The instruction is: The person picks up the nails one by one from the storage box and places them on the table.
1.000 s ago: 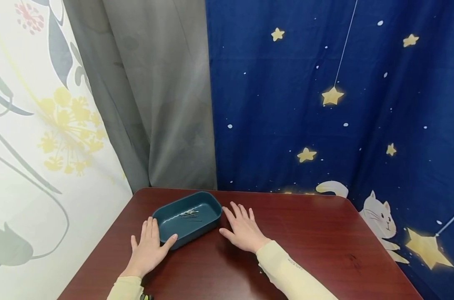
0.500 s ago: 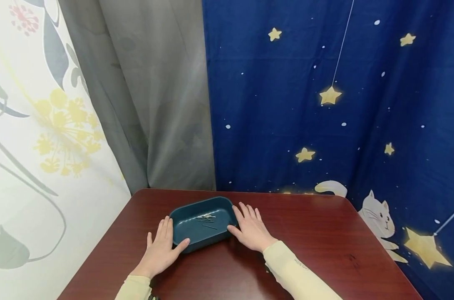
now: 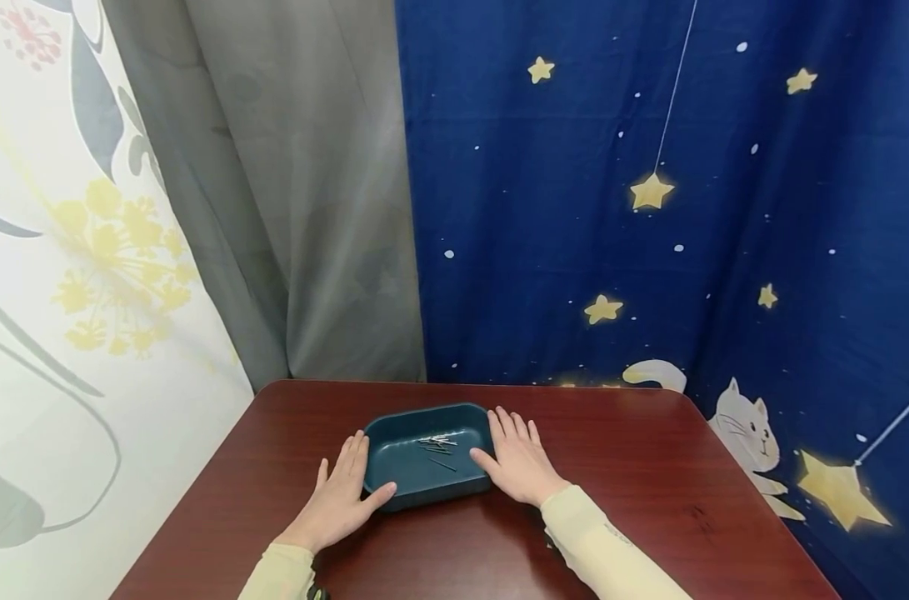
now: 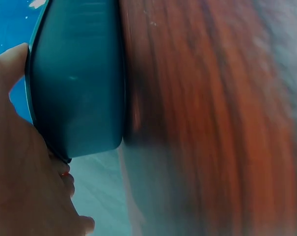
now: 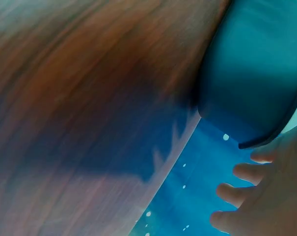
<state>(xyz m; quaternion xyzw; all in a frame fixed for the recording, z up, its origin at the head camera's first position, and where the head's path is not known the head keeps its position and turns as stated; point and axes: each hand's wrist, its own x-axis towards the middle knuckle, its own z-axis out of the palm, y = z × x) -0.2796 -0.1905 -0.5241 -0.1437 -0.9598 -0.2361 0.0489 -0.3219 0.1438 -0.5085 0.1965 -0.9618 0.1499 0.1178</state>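
Note:
A dark teal tray [image 3: 424, 492] with rounded corners stands on the table, its right end slightly farther back. Several thin sticks [image 3: 439, 443] lie inside, right of its middle. My left hand [image 3: 337, 500] touches the tray's left end, fingers straight, thumb at the near left corner. My right hand [image 3: 521, 462] lies against the right end with fingers extended and thumb at the near rim. In the left wrist view the thumb touches the rim of the tray [image 4: 77, 83]. The right wrist view shows spread fingers beside the tray's end [image 5: 256, 73].
The dark red wooden table [image 3: 619, 467] reaches back to a grey curtain [image 3: 349, 250] and a blue curtain [image 3: 529, 217] with stars. A white flowered curtain [image 3: 124, 292] hangs at the left.
The tray has moved right and a little nearer, turning so that its long side lies more level across the table. Both hands have moved with it, and the right hand now lies closer against its end.

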